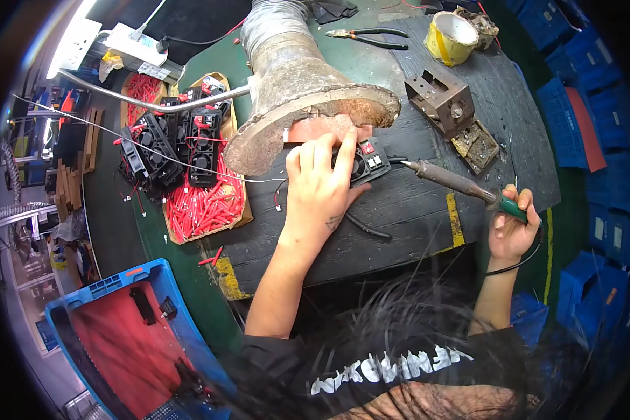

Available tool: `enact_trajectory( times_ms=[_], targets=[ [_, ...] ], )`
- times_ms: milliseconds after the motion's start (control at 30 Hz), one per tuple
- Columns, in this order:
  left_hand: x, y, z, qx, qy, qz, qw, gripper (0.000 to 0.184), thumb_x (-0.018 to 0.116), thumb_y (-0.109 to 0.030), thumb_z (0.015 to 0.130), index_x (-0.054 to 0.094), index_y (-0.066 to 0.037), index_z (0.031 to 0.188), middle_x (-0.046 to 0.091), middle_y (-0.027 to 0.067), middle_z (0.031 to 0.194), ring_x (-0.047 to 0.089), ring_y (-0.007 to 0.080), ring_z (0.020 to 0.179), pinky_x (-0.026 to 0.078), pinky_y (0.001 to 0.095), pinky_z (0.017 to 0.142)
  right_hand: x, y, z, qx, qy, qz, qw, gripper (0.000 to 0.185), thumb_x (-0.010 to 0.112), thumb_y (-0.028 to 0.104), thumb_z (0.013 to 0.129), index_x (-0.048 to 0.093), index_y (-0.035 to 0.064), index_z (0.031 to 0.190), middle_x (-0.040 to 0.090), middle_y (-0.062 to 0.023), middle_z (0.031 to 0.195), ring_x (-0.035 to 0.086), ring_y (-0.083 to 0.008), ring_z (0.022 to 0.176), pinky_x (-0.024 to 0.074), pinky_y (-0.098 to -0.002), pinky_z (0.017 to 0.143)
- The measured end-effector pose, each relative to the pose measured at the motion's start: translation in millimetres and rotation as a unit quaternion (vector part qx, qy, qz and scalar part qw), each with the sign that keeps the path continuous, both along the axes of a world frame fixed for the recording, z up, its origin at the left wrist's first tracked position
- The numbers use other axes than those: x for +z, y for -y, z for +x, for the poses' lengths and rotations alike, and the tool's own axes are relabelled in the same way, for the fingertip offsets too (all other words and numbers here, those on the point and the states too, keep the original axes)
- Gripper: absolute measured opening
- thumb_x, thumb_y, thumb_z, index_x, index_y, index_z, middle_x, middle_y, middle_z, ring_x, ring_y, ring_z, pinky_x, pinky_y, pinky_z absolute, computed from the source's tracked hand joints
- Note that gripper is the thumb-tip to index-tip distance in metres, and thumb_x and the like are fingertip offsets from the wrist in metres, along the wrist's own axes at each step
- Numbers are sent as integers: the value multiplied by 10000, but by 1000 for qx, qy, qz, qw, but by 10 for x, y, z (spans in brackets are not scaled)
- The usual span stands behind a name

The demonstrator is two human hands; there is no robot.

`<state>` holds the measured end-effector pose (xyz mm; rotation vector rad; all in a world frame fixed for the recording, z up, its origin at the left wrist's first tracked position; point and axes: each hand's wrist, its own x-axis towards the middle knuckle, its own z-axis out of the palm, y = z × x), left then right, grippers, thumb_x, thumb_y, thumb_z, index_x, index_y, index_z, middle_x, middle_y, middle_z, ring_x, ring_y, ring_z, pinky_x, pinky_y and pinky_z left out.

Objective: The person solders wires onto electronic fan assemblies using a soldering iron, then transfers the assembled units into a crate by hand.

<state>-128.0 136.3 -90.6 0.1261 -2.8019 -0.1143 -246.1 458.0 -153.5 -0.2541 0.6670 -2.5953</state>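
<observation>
Head view: green-handled soldering iron [462, 184] in right hand [514, 234].

Your soldering iron [462, 184] is showing a dull, stained metal barrel and a smooth plastic handle. Your cooling fan [375, 164] is presenting matt black plastic. The fume hood [304, 77] is looking rough and crusted, probably metal, though its caked surface is making that hard to confirm. Its duct [276, 17] is wearing wrinkled, silvery wrap. Red tubes [201, 213] are gleaming like smooth plastic against your matt cardboard box [245, 215]. Your workbench [420, 217] is displaying a scuffed, matt top; the blue crate [112, 283] is shining in glossy plastic.
</observation>
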Motion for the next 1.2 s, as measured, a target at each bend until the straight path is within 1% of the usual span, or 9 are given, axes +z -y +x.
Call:
enact_trajectory(
  times_ms=[67, 200, 300, 433, 467, 600, 733, 767, 1200],
  targets=[
    [52, -30, 24, 0, 25, 32, 999, 843, 798, -411, 644, 505, -43, 1344, 508, 114, 1196, 478, 270, 1107, 323, 423, 969, 10, 1, 6, -2, 3, 9, 1000, 206, 482, 239, 990, 459, 45, 924, 551, -233, 1153, 672, -325, 701, 519, -266, 423],
    [66, -59, 86, 17, 26, 14, 999, 902, 776, -494, 646, 481, -39, 1367, 486, 123, 1247, 457, 277, 1132, 299, 429, 998, 18, 21, 1, 7, -13, 12, 1000, 207, 482, 240, 989, 459, 44, 927, 550, -236, 1153, 672, -321, 705, 516, -266, 422],
    [171, 22, 217, 31, 17, 1, 999, 760, 774, -381, 712, 513, -30, 1334, 522, 127, 1216, 499, 278, 1089, 344, 408, 976, 25, 30, 4, 7, -16, 19, 1000, 205, 482, 238, 989, 459, 44, 927, 552, -239, 1150, 670, -318, 703, 515, -264, 422],
    [231, 287, 544, 67, -109, 34, 991, 323, 651, 17, 785, 657, -4, 1108, 660, 142, 983, 642, 283, 794, 528, 344, 715, 23, 20, 9, 1, -14, 31, 999, 208, 492, 241, 983, 455, 45, 922, 554, -241, 1153, 666, -315, 693, 514, -267, 432],
    [245, 342, 600, 58, -109, 34, 992, 280, 662, 40, 768, 675, -3, 1044, 674, 138, 959, 655, 281, 756, 544, 337, 676, 23, 20, 9, -3, -14, 36, 999, 207, 494, 241, 981, 455, 47, 920, 555, -242, 1156, 664, -309, 688, 510, -264, 431],
    [293, 301, 647, 21, -67, 52, 996, 311, 758, -56, 728, 676, -9, 1025, 669, 117, 990, 637, 276, 770, 530, 351, 688, 26, 27, 11, -12, -22, 46, 999, 198, 496, 238, 978, 455, 53, 920, 561, -245, 1161, 659, -291, 668, 496, -252, 428],
    [202, 149, 497, -12, -28, 71, 997, 594, 786, -224, 673, 603, -54, 1212, 593, 76, 1157, 579, 237, 855, 471, 342, 764, 13, 29, 2, -19, -22, 53, 998, 196, 493, 240, 980, 453, 56, 924, 567, -241, 1153, 656, -282, 658, 494, -252, 427],
    [221, 81, 447, 13, -2, 99, 995, 583, 806, -150, 659, 617, -40, 1200, 597, 101, 1161, 581, 284, 965, 467, 376, 849, 5, 25, 1, -21, -19, 52, 998, 198, 491, 242, 981, 451, 56, 925, 567, -242, 1155, 656, -283, 658, 494, -253, 427],
    [176, 34, 310, 89, 7, 115, 989, 555, 751, -80, 725, 584, -30, 1252, 579, 115, 1204, 552, 292, 1069, 424, 391, 920, -10, 6, -3, -18, -21, 44, 999, 196, 473, 236, 991, 446, 52, 929, 568, -247, 1168, 672, -299, 689, 497, -261, 422]
  ],
)
